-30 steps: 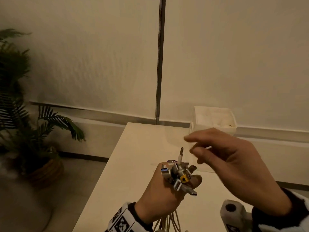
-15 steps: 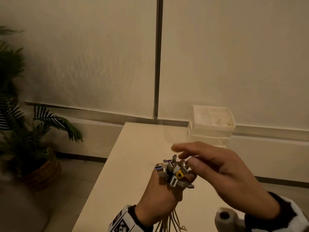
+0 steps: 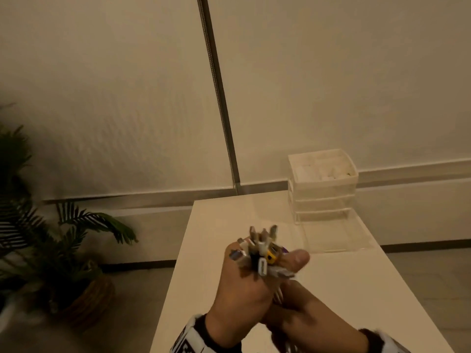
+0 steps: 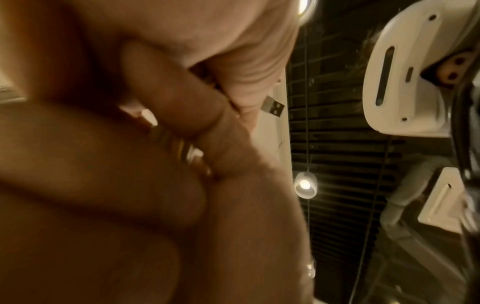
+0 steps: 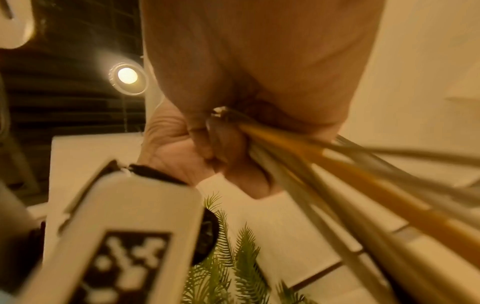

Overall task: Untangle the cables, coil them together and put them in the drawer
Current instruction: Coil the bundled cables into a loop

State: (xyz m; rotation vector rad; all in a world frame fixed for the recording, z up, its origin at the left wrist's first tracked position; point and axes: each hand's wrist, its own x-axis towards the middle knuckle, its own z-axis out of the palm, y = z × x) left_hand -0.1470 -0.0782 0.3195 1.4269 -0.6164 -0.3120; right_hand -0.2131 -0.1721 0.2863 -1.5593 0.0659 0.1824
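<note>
My left hand [image 3: 239, 289] grips a bundle of cables upright over the white table [image 3: 216, 225]. Its several plugs [image 3: 260, 253] fan out above the fist: white, grey, one yellow. My right hand [image 3: 305, 319] sits just below and to the right of the left, its fingers curled round the hanging cables [image 5: 350, 174], white ones and an orange one. In the left wrist view a USB plug [image 4: 272, 106] pokes out past my blurred fingers. The cables' lower ends are out of view.
A small clear drawer unit [image 3: 323, 197] stands at the table's far right, its bottom drawer [image 3: 339, 238] pulled out toward me. A potted palm [image 3: 51, 238] stands on the floor to the left. A wall with a vertical metal strip lies behind.
My right hand has dropped from above the plugs to below my left fist and closed round the hanging cables. The left hand kept its grip and rose a little.
</note>
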